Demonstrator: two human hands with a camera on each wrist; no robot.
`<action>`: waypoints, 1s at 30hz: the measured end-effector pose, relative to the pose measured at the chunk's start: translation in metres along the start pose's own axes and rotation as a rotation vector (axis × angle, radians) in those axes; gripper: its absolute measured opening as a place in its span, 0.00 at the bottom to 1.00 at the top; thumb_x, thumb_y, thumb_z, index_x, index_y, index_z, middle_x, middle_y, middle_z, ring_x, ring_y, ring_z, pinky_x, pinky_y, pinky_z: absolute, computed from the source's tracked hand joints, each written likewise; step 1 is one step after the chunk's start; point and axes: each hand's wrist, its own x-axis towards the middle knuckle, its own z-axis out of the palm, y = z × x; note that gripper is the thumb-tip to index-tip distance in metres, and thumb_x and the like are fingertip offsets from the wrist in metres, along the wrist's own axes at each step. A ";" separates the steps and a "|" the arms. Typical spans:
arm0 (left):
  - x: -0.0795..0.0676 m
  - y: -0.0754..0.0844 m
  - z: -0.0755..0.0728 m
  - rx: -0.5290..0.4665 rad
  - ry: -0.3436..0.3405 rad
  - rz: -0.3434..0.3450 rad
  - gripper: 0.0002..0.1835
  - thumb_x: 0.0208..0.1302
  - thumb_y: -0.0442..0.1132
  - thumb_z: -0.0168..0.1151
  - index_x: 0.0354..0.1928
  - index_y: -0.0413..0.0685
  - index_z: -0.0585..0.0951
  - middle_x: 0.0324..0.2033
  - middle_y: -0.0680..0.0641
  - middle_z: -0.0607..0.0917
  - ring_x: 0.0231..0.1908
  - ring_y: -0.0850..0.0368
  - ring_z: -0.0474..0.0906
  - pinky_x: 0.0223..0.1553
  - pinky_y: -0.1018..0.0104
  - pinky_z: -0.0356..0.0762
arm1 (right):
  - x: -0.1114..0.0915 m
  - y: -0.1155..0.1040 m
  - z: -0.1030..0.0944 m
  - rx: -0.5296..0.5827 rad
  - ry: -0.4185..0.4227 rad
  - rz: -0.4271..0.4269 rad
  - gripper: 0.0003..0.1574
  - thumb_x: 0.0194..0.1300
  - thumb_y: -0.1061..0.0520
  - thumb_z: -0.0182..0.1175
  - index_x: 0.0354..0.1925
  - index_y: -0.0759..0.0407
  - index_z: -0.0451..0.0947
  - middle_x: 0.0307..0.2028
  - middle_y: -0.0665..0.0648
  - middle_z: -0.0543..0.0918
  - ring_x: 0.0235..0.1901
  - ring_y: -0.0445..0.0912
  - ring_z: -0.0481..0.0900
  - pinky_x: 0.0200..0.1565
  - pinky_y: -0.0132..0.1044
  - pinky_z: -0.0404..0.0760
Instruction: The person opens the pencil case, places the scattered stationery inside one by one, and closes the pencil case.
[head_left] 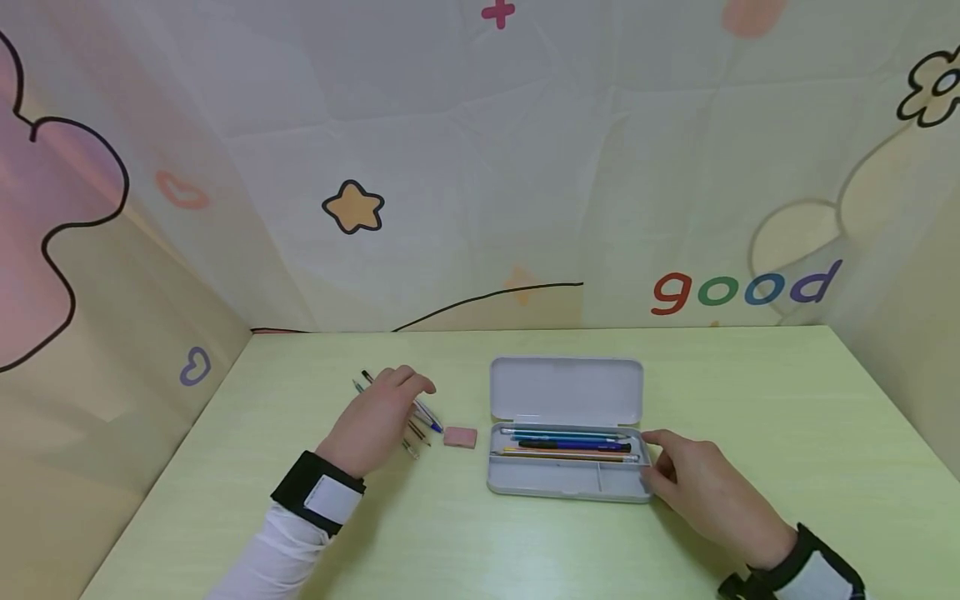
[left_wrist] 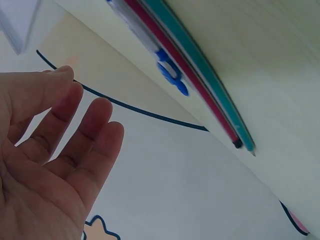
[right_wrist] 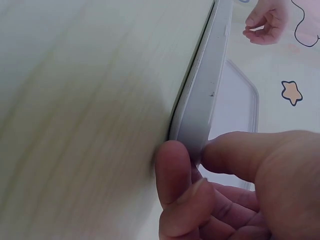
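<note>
My left hand (head_left: 375,425) hovers over a small group of loose pens and pencils, its fingers loosely bent with nothing between them. In the left wrist view, a teal pencil (left_wrist: 210,74), a dark red pencil (left_wrist: 184,70) and a clear pen with a blue clip (left_wrist: 172,74) lie side by side, apart from that hand. My right hand (head_left: 701,483) grips the right end of a pale pencil case (head_left: 543,483) between thumb and fingers. The case lies with its lid (head_left: 566,390) raised. Several pens and pencils rest in its rear compartment, among them a dark blue pen (head_left: 573,446).
A pink eraser (head_left: 460,437) lies on the table between the loose pens and the pencil case. The pale green table (head_left: 480,550) meets a printed backdrop (head_left: 480,208) behind and at the sides. A divider splits the case's front compartment.
</note>
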 end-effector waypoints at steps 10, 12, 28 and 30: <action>-0.012 -0.031 0.009 0.036 0.020 -0.040 0.20 0.60 0.20 0.58 0.50 0.48 0.81 0.45 0.51 0.80 0.48 0.54 0.75 0.51 0.61 0.77 | 0.000 0.002 0.002 -0.007 0.013 -0.016 0.32 0.65 0.56 0.66 0.63 0.68 0.71 0.27 0.49 0.77 0.26 0.42 0.72 0.26 0.32 0.74; -0.014 -0.037 0.011 0.046 0.019 -0.049 0.19 0.60 0.20 0.59 0.50 0.47 0.82 0.45 0.50 0.80 0.47 0.54 0.75 0.50 0.61 0.78 | -0.001 0.002 0.002 -0.007 0.013 -0.013 0.33 0.64 0.56 0.66 0.63 0.68 0.71 0.27 0.49 0.77 0.26 0.42 0.72 0.26 0.32 0.74; -0.023 -0.051 0.012 0.049 0.004 -0.055 0.12 0.54 0.26 0.71 0.40 0.45 0.84 0.40 0.49 0.81 0.44 0.51 0.80 0.48 0.57 0.78 | 0.000 0.002 0.001 0.000 0.001 0.001 0.33 0.65 0.55 0.66 0.64 0.68 0.71 0.27 0.49 0.76 0.26 0.43 0.71 0.26 0.32 0.74; -0.024 -0.052 0.012 0.052 -0.012 -0.051 0.11 0.54 0.27 0.72 0.39 0.45 0.84 0.39 0.50 0.81 0.43 0.52 0.80 0.47 0.57 0.78 | 0.000 0.002 0.001 0.001 0.000 0.000 0.33 0.65 0.55 0.66 0.63 0.68 0.71 0.27 0.49 0.77 0.26 0.42 0.72 0.27 0.32 0.75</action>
